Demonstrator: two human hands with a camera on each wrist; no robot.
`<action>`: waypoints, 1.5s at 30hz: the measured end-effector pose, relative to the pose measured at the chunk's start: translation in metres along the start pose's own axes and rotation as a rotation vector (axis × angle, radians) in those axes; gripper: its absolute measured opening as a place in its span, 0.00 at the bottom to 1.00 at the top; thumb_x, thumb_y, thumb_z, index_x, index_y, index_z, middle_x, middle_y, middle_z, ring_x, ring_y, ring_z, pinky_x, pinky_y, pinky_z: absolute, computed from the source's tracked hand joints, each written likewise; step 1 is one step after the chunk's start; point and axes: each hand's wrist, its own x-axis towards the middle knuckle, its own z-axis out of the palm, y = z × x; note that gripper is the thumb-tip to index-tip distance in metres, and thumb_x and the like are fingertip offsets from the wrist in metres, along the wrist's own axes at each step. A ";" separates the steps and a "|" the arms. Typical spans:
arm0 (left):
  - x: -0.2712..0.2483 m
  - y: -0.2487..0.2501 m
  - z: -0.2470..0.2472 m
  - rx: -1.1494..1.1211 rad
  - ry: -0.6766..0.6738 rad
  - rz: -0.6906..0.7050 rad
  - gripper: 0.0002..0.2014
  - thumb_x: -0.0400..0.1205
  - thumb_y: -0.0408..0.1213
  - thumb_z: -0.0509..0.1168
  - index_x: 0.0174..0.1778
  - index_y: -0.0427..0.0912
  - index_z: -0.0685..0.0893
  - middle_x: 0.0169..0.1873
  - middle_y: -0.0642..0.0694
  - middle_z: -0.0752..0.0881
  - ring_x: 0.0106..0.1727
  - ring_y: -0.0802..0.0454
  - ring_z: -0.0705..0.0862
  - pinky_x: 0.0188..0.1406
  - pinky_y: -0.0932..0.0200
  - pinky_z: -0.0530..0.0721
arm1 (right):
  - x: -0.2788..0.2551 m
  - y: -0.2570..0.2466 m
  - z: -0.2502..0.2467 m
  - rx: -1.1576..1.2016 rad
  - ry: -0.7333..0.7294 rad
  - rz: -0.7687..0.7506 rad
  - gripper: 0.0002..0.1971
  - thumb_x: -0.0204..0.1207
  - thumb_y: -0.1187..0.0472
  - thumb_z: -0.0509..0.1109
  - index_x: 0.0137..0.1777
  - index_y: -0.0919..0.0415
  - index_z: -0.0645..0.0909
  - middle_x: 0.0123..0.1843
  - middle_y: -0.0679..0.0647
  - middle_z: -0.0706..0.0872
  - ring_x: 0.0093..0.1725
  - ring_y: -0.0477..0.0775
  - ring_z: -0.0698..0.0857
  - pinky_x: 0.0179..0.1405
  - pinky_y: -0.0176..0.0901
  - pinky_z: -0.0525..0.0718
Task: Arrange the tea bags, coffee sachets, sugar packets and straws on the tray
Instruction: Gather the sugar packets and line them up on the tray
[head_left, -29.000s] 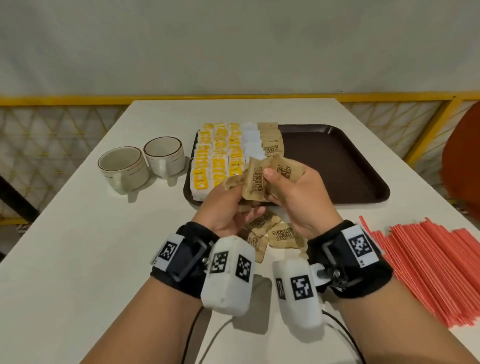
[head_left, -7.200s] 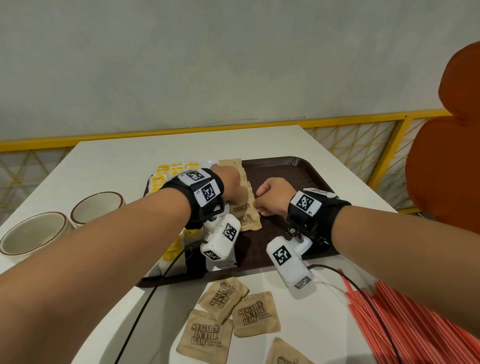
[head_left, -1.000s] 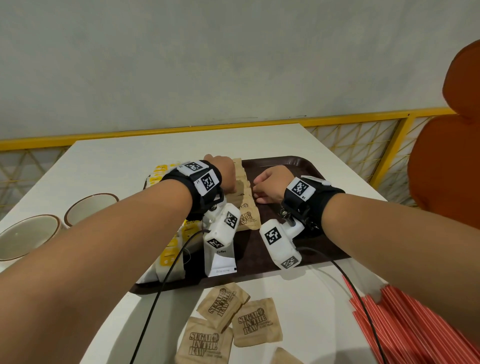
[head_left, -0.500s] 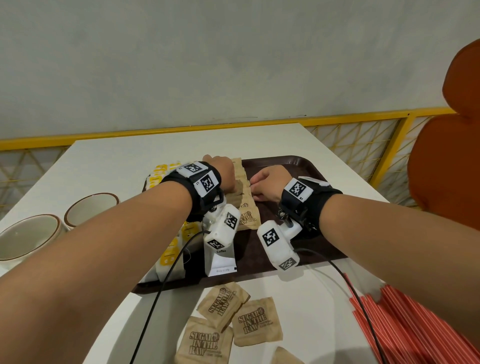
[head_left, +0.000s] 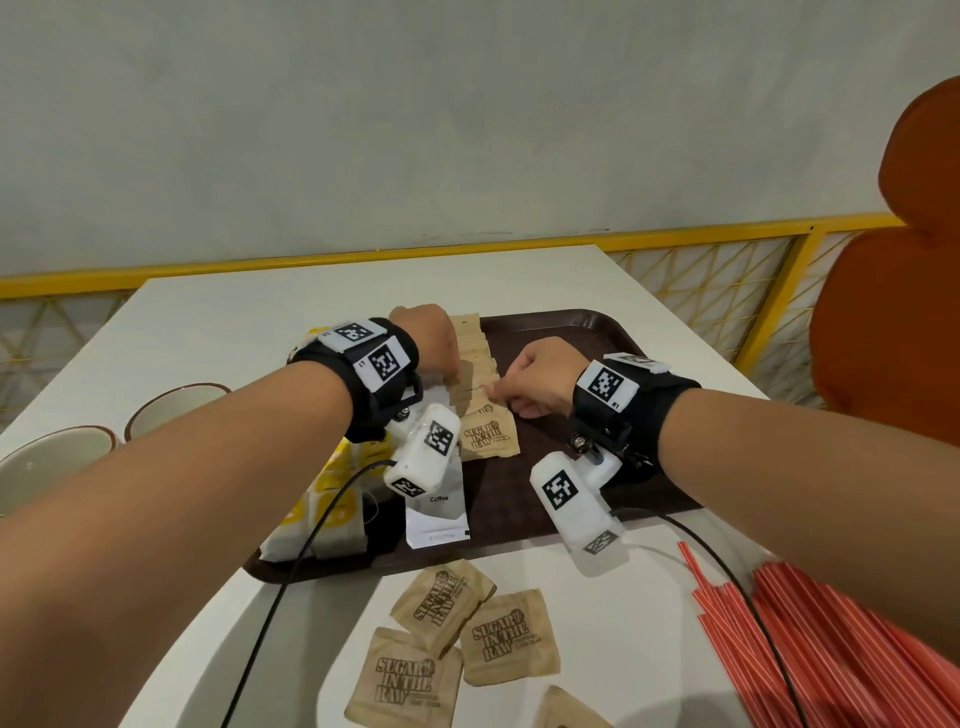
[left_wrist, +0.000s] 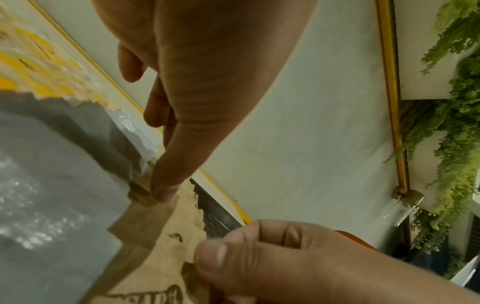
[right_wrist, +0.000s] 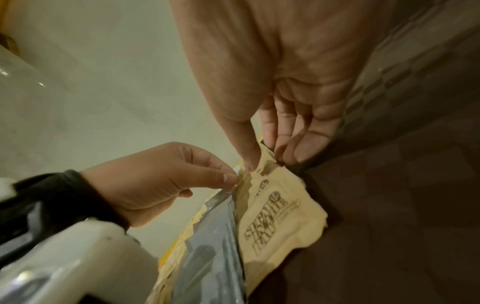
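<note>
sugar packets (head_left: 475, 382) in a row on the tray (head_left: 597, 332); left hand (head_left: 431, 345) and right hand (head_left: 535, 374) each pinch one side of the row.

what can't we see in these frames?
- Head view: yellow tea bags mostly covered by the left forearm.
- Head view: red straws cut off by the frame edge.
- Head view: small print on the white coffee sachet too small.
- Left wrist view: brown sugar packet lettering cropped.

We are wearing black wristbands (head_left: 382, 384) with white checkered tags (head_left: 605, 384). White camera boxes (head_left: 574, 512) are hanging under both wrists, and thin black cables (head_left: 291, 566) are trailing from them.
</note>
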 end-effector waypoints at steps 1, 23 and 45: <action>-0.002 -0.001 0.001 -0.002 -0.013 0.006 0.10 0.74 0.43 0.76 0.46 0.41 0.91 0.46 0.48 0.90 0.51 0.49 0.86 0.51 0.56 0.84 | -0.001 0.000 0.000 0.001 -0.010 -0.001 0.12 0.71 0.67 0.78 0.32 0.64 0.78 0.36 0.63 0.84 0.37 0.56 0.82 0.45 0.47 0.86; -0.007 0.013 0.001 0.122 -0.120 0.094 0.14 0.78 0.45 0.71 0.56 0.42 0.87 0.55 0.47 0.88 0.59 0.48 0.83 0.59 0.56 0.80 | -0.002 0.006 0.004 0.100 0.063 0.041 0.14 0.71 0.77 0.74 0.37 0.61 0.75 0.33 0.58 0.79 0.29 0.52 0.80 0.47 0.50 0.87; -0.002 0.003 -0.003 0.065 -0.053 0.029 0.12 0.75 0.44 0.74 0.49 0.41 0.89 0.49 0.47 0.89 0.54 0.48 0.85 0.59 0.54 0.82 | -0.014 0.010 -0.005 0.034 -0.044 0.017 0.14 0.70 0.67 0.79 0.35 0.61 0.75 0.33 0.60 0.83 0.32 0.52 0.82 0.39 0.46 0.87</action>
